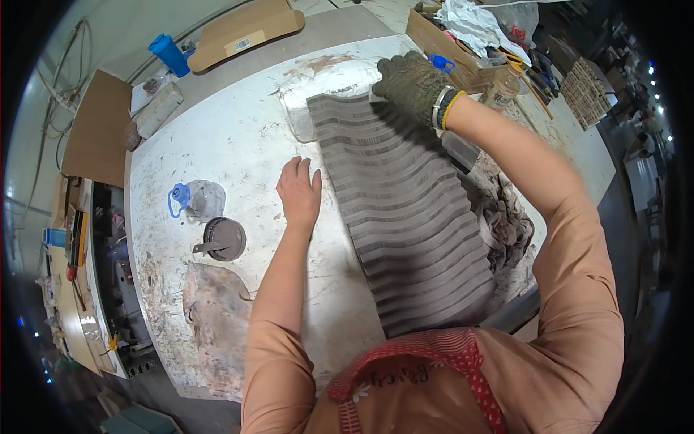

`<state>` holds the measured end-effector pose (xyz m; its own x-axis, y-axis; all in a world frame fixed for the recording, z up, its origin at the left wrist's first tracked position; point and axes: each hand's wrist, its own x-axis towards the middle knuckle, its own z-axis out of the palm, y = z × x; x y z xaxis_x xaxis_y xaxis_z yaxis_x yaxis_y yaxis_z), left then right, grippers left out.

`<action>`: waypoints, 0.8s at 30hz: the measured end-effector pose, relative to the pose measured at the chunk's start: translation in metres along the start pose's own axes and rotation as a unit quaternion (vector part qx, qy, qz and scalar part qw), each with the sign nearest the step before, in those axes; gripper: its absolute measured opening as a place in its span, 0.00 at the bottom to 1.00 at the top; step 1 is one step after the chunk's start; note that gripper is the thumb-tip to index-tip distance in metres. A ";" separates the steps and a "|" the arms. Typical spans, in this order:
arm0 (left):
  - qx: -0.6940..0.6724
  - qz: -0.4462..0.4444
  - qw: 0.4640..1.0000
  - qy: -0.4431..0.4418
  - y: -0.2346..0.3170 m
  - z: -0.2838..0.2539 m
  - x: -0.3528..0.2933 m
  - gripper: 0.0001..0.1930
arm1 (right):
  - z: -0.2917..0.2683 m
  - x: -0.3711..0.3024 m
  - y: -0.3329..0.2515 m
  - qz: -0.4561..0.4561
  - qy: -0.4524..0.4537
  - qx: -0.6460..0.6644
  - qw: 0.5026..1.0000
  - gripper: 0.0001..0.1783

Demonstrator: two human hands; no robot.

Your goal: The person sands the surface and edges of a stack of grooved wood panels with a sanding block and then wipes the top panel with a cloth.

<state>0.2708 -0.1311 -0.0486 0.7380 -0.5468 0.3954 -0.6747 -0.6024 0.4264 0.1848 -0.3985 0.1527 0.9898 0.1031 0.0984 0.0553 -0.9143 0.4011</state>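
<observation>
A grey-brown panel with a wavy, ridged surface (405, 210) lies lengthwise on the white worktable (163, 239), just right of centre. My right hand (413, 88), in a dark, stained work glove, is closed over the panel's far end. A small pale edge shows beside its fingers, but what it grips is hidden. My bare left hand (299, 189) rests on the tabletop left of the panel, fingers stretched forward and holding nothing. To its left stand an open pot of grey-brown paint (230, 240) with a flat tool across its rim and a clear bottle with a blue handled cap (179, 197).
A stained cloth (217, 315) lies at the near left. Crumpled dark rags (506, 228) sit against the panel's right side. A clear plastic sheet (298, 119) is by its far end. Farther back are a cardboard box of tools (463, 72), a bottle (501, 88) and a blue tumbler (168, 56).
</observation>
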 end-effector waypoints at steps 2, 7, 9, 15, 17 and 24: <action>0.003 0.000 1.000 0.003 -0.001 0.001 0.000 0.20 | 0.001 -0.005 0.006 0.021 0.027 0.021 0.999 0.15; 0.001 -0.006 1.000 -0.008 0.000 0.000 0.000 0.20 | 0.023 -0.003 -0.012 0.059 0.091 0.159 0.981 0.19; 0.002 -0.006 1.000 -0.011 0.000 0.000 0.000 0.20 | 0.028 0.003 -0.020 0.052 0.091 0.201 0.974 0.19; -0.001 -0.007 1.000 -0.016 0.000 0.000 -0.001 0.20 | -0.002 0.004 -0.001 0.050 -0.012 0.020 0.999 0.17; 0.005 -0.007 1.000 -0.009 0.000 0.000 -0.001 0.20 | -0.016 -0.001 0.000 0.052 -0.008 0.052 0.997 0.17; -0.003 -0.007 1.000 -0.012 0.000 0.000 0.000 0.20 | -0.011 -0.022 -0.054 0.003 0.056 0.142 0.988 0.19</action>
<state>0.2711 -0.1307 -0.0486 0.7471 -0.5525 0.3696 -0.6645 -0.6062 0.4370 0.1582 -0.3477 0.1386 0.9702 0.1249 0.2076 0.0990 -0.9864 0.1308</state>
